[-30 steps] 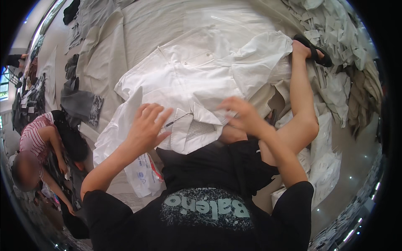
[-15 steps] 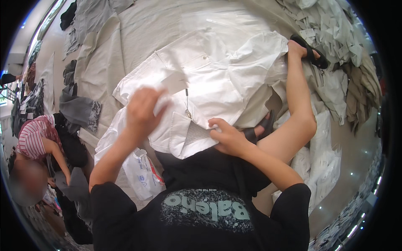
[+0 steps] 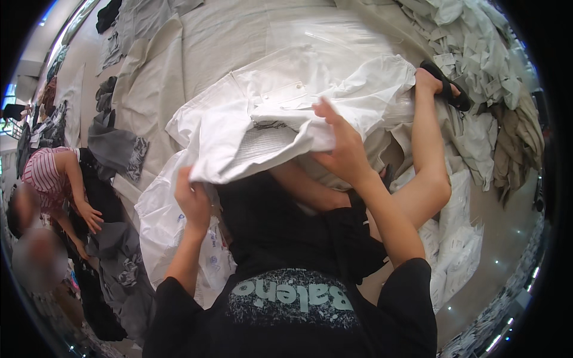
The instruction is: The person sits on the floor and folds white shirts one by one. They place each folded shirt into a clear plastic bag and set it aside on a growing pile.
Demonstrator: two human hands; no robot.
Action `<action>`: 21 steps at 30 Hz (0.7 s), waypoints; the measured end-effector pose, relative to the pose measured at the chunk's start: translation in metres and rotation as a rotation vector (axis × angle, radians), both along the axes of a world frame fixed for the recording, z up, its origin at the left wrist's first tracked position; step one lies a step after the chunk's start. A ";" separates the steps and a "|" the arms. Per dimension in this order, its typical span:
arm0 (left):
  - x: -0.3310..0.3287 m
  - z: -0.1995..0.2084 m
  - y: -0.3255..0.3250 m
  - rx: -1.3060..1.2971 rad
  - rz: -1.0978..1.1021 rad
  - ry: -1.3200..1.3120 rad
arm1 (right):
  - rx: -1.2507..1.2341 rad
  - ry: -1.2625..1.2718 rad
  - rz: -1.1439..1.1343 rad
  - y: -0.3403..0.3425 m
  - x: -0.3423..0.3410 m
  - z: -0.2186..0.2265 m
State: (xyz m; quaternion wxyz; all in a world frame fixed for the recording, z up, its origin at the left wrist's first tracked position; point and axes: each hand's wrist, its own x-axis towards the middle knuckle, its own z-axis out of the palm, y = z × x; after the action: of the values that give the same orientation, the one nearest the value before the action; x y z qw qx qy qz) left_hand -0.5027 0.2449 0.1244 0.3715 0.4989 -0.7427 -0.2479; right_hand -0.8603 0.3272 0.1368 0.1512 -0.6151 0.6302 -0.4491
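A white garment (image 3: 277, 98), which looks like trousers, lies spread in front of me, its near edge lifted off my lap. The near opening gapes and shows a pale, ribbed-looking lining (image 3: 258, 143). At the near left corner, my left hand (image 3: 194, 200) is closed on the cloth. My right hand (image 3: 345, 140) is against the right side of the opening, its fingers stretched upward and partly blurred, thumb apart from them. Whether it pinches any cloth is hard to make out. A buttoned pocket (image 3: 295, 89) shows on the garment's far part.
A clear-and-white plastic bag (image 3: 213, 258) lies by my left forearm. Beige cloth (image 3: 227, 36) covers the floor ahead. Piled white garments (image 3: 471, 48) lie far right, bagged ones (image 3: 456, 256) nearer. Grey clothes (image 3: 122, 262) and another person (image 3: 51, 173) are at left.
My left hand has come down to the garment's near left corner and closed on it. The near edge has been raised. My right hand has moved up and right, its fingers now stretched.
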 end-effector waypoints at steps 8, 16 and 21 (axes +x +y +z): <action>0.031 0.005 -0.115 -0.525 -0.098 -0.371 | 0.030 0.191 -0.312 0.003 -0.063 -0.054; 0.070 0.252 -0.192 -0.954 -0.415 -0.510 | -0.727 0.070 -0.429 0.001 -0.128 0.134; 0.001 0.303 -0.289 -0.732 -0.396 -0.461 | -0.659 0.196 -0.368 -0.038 -0.205 0.208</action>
State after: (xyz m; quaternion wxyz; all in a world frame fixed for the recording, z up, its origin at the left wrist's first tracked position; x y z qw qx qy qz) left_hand -0.5013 -0.0442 0.4272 0.2942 0.2262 -0.9251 0.0812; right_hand -1.0658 0.2891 0.3450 -0.1986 -0.5474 0.5636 -0.5859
